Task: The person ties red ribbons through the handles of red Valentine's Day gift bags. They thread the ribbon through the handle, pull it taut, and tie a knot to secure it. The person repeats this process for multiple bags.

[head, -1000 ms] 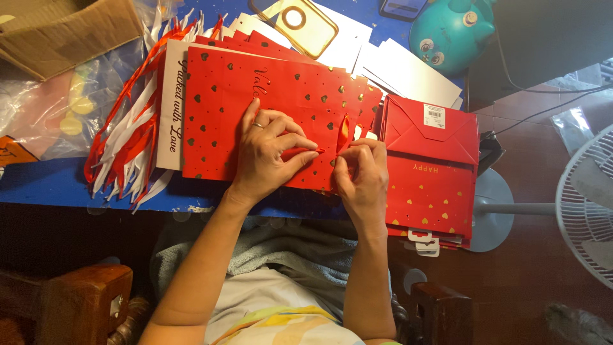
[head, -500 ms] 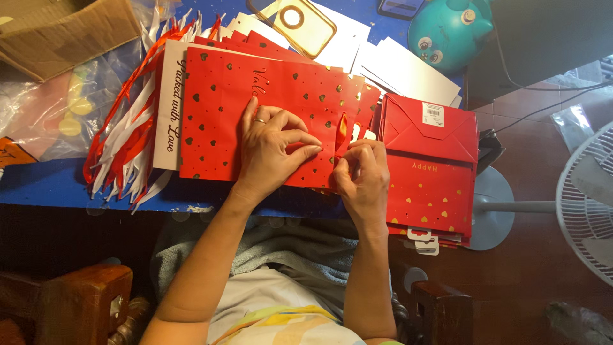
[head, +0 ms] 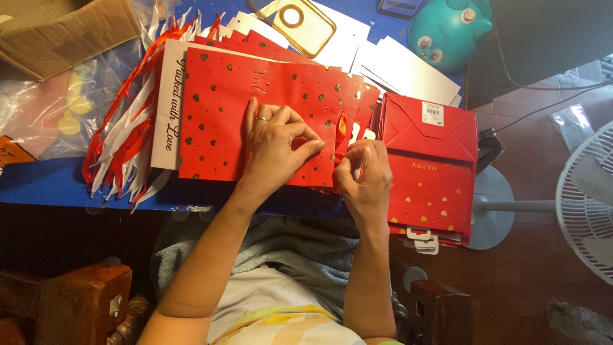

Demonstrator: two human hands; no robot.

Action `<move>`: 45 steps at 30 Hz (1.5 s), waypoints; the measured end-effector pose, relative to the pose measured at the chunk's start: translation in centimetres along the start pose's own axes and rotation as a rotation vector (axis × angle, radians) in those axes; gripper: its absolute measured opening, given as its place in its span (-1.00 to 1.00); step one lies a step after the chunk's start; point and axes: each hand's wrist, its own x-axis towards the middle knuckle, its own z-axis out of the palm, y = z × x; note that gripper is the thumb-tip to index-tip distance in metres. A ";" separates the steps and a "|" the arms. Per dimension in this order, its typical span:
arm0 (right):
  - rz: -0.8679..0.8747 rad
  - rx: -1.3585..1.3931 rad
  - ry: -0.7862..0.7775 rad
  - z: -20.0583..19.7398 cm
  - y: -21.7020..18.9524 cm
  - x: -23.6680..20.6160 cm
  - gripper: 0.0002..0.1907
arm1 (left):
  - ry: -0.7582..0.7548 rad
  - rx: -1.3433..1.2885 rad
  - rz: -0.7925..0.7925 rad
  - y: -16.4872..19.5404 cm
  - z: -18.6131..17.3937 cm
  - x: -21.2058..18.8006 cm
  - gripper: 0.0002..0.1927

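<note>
Left hand (head: 276, 148) lies flat on top red gift bag (head: 217, 121), fingers spread & released, ring on one finger, fingertips near the bag's right edge. Right hand (head: 365, 176) just beside it, fingers pinched on a red ribbon (head: 341, 131) at that edge. Bag lies flat on a stack of similar bags w/ red & white ribbon handles fanned out at left, all on the blue desk (head: 45, 185). 2nd pile of folded red bags (head: 434, 166) to the right. Cardboard box (head: 64, 25) top left, teal toy (head: 447, 29) top right, fan (head: 587, 198) at far right.
</note>
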 end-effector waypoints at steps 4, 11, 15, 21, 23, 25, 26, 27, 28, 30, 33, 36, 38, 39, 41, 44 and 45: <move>-0.037 0.005 0.017 -0.5 0.1 0.1 -0.90 | 0.021 0.038 -0.011 0.3 0.3 0.0 -0.74; -0.088 0.057 0.104 -0.5 0.3 -0.1 -0.90 | 0.059 0.022 -0.003 0.1 0.3 -0.1 -0.74; 0.024 0.045 0.176 0.5 0.7 1.0 -0.93 | 0.119 0.014 0.020 -0.6 0.8 0.2 -0.75; -0.068 -0.289 0.099 0.9 1.3 2.7 -0.89 | 0.182 -0.001 0.019 -1.4 1.6 0.8 -0.83; -0.058 -0.307 0.106 1.1 1.5 3.0 -0.88 | 0.204 0.004 0.033 -1.5 1.5 1.0 -0.84; -0.069 -0.336 0.122 1.3 1.7 3.1 -0.86 | 0.203 -0.024 0.050 -1.5 1.2 0.9 -0.85; -0.082 -0.354 0.139 1.4 1.8 3.0 -0.85 | 0.192 -0.037 0.062 -1.4 0.9 0.8 -0.85; -0.089 -0.370 0.161 1.6 1.8 2.8 -0.84 | 0.169 -0.030 0.043 -1.3 0.7 0.6 -0.81; -0.078 -0.324 0.161 1.5 1.8 2.6 -0.86 | 0.142 -0.026 0.030 -1.0 0.5 0.5 -0.76; -0.066 -0.234 0.163 1.2 1.9 2.2 -0.88 | 0.040 0.051 -0.018 -0.3 0.3 0.5 -0.61; -0.088 -0.053 0.133 0.4 1.9 1.8 -0.90 | -0.047 0.255 -0.093 1.0 0.8 0.7 -0.33; -0.005 0.184 0.030 -0.3 2.0 1.7 -0.96 | 0.042 0.381 -0.080 2.2 1.7 1.0 -0.20; 0.030 0.198 0.020 -0.5 2.2 1.5 -0.96 | 0.036 0.414 -0.103 2.5 2.2 1.1 -0.27; 0.045 0.207 0.016 -0.6 2.4 1.4 -0.96 | 0.021 0.393 -0.118 2.6 2.3 1.1 -0.30; 0.110 0.275 0.019 -0.5 2.8 1.3 -0.96 | -0.008 0.350 -0.147 2.5 2.5 1.0 -0.36; 0.080 0.278 0.018 -0.3 3.4 0.9 -0.96 | 0.058 0.291 -0.090 1.9 2.1 0.7 -0.50; 0.047 0.263 0.016 -0.3 3.6 0.8 -0.95 | 0.025 0.247 -0.109 1.7 2.0 0.6 -0.57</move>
